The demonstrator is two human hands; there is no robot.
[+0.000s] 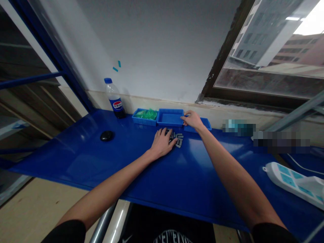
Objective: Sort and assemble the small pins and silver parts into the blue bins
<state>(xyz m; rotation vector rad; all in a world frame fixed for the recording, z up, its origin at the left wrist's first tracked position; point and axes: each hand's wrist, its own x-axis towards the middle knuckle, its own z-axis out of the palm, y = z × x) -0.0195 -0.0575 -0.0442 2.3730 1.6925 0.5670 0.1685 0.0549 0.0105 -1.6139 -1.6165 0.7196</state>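
Near your blue bench's (162, 182) back edge, little grey bars (178, 141) still lie loose under your spread left hand (162, 144); I can't tell your right hand's (192, 119) grip.

Left hand (162, 142) palm-down, right fingers (187, 113) bent

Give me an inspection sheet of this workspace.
Surface: glossy blue tabletop.
Job's things: loose gray pieces; left tray with green contents; middle tray; right tray, partly covered.
Clutter: bottle, black rounded object, white-and-teal strip; pixelated items, unidentifiable.
Grips: left grip spread over the pieces; right grip at the right tray, hold unclear.
Cables: thin white cable, far right.
Surroundings: pale wall, window, blue frame.
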